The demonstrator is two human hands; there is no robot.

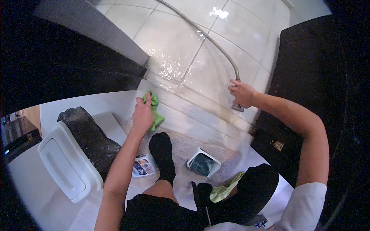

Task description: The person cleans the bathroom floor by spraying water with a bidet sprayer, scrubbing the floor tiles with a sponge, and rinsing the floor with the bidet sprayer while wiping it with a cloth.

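My left hand (142, 115) is closed on a bright green cloth (155, 111), beside the low tiled ledge at the edge of the wet floor. My right hand (243, 94) grips the end of a metal shower hose (221, 50), and a sprayer head (237, 108) sticks out below the fingers. From there the hose curves up and away across the tiles. Between my feet and the ledge stands a small white tub (204, 163) with something dark green in it. A white package with a printed label (143, 166) lies under my left forearm, partly hidden.
Wet, shiny tiles (169, 42) spread ahead. To the left are a white bin with a lid (65, 165) and a black bag (88, 134). Dark panels (312, 81) flank both sides. A pale green cloth (226, 189) lies by my right leg on the grey mat (185, 144).
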